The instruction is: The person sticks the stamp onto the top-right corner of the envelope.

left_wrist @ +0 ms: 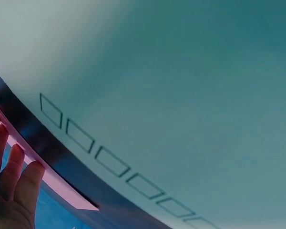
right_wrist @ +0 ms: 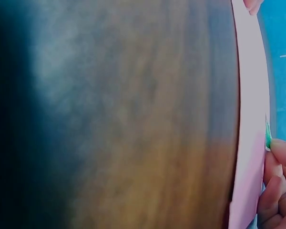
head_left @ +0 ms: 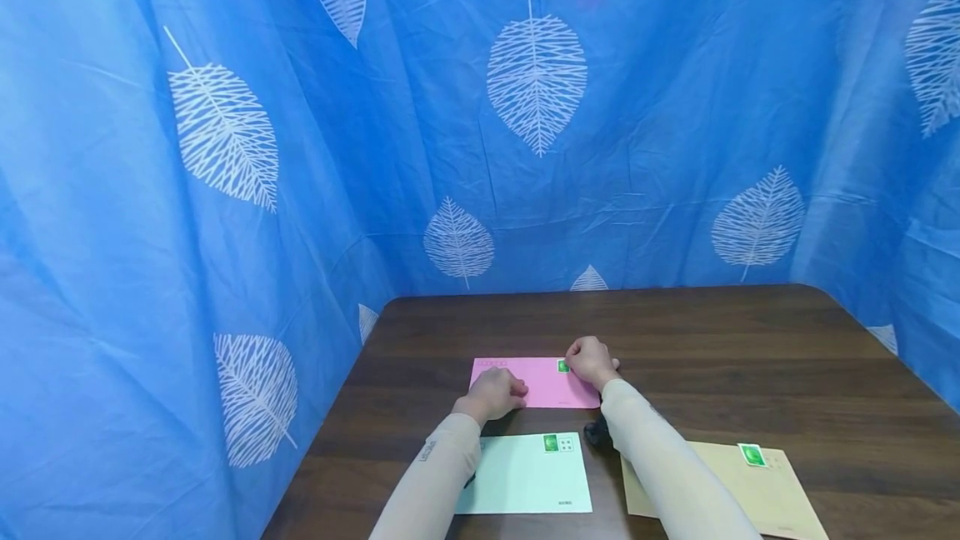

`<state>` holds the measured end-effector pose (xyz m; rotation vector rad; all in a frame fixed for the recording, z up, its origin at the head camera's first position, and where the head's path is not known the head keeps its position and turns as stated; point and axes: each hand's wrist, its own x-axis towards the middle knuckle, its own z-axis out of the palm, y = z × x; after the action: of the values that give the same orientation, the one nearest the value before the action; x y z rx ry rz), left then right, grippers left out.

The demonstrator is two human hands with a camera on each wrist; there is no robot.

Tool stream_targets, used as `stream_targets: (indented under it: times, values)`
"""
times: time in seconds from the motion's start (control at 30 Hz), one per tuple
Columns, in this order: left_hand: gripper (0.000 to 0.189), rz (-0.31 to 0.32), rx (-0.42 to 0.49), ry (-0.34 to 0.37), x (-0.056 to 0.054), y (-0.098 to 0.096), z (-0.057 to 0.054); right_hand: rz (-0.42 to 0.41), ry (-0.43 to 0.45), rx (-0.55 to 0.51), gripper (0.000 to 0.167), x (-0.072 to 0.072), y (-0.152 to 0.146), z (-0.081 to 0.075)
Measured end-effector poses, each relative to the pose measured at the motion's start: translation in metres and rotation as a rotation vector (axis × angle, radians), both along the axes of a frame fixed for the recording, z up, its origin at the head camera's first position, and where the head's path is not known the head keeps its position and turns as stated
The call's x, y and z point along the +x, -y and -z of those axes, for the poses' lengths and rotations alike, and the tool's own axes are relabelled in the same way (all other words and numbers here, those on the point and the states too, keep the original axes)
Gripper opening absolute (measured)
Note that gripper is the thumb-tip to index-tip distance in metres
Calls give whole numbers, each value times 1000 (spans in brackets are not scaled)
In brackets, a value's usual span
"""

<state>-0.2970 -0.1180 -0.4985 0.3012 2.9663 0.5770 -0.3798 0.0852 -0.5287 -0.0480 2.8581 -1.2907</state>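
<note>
A pink envelope [head_left: 546, 388] lies flat on the wooden table. My left hand [head_left: 495, 392] rests on its left part, with extended fingers [left_wrist: 28, 183] touching the paper in the left wrist view. At the envelope's upper right corner my right hand [head_left: 592, 362] pinches a small green postage stamp [right_wrist: 268, 136] between thumb and forefinger. The stamp stands tilted against the pink paper in the right wrist view; how much of it touches the envelope I cannot tell.
Nearer me lies a mint green envelope [head_left: 528, 477] with a green stamp [head_left: 551, 442], partly under my left forearm. To the right, a tan envelope [head_left: 757, 490] bears a slightly tilted green stamp [head_left: 752, 455]; my right sleeve covers part of it. A blue curtain [head_left: 637, 123] hangs behind the table.
</note>
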Motion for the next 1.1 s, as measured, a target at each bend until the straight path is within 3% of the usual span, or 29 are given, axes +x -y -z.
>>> stream_targets:
  times: [1.1]
  values:
    - [26, -12, -3, 20, -1, -1, 0, 11, 56, 17, 17, 0, 4, -3]
